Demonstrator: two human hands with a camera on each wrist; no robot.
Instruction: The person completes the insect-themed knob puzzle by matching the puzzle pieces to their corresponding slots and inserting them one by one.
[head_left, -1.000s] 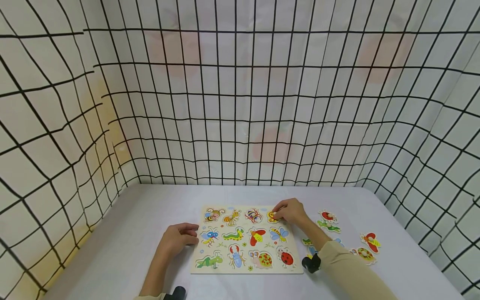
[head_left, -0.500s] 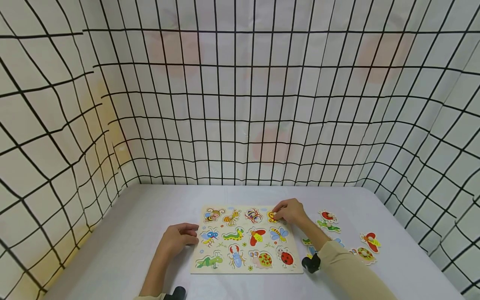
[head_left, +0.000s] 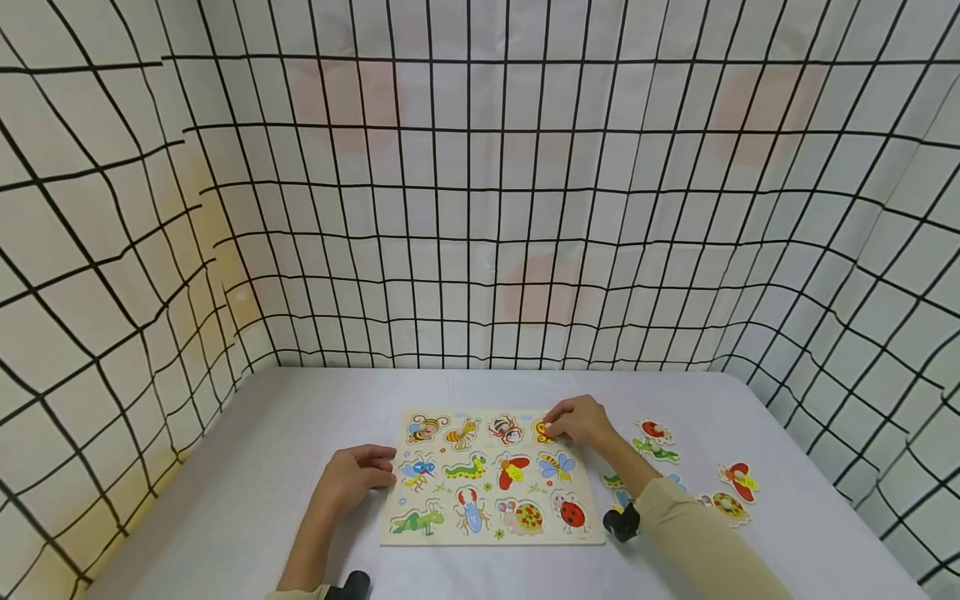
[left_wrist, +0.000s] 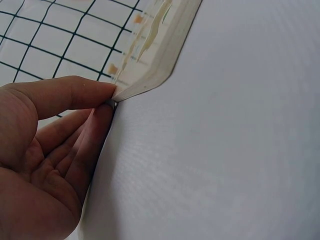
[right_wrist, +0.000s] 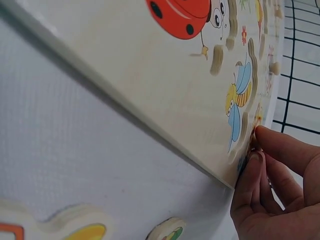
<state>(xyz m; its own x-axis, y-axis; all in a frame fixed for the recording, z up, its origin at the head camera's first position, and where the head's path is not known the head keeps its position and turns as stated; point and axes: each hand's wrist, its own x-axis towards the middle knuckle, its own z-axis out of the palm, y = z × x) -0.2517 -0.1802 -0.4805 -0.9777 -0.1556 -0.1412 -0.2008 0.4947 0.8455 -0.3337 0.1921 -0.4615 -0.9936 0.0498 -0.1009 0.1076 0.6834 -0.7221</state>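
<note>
A pale wooden puzzle board [head_left: 487,538] with insect pictures lies flat on the white table. At its upper right corner my right hand [head_left: 583,422] pinches a yellow butterfly puzzle piece [head_left: 540,431] between thumb and index finger; the fingertips cover part of the piece. The right wrist view has this right hand [right_wrist: 277,182] low over the board's corner, beyond the blue-winged bee picture [right_wrist: 239,100]. Against the board's left edge rest the thumb and fingertips of my left hand [head_left: 355,477], fairly straight. Close up, left fingertips [left_wrist: 111,92] are right at the board's side [left_wrist: 170,55].
Loose puzzle pieces lie right of the board: a ladybug piece [head_left: 656,430], a green grasshopper piece [head_left: 656,451], a red-winged bug piece [head_left: 740,482] and a snail piece [head_left: 727,507]. My right sleeve [head_left: 705,542] hides some others. A black-lined white backdrop [head_left: 487,208] surrounds the table.
</note>
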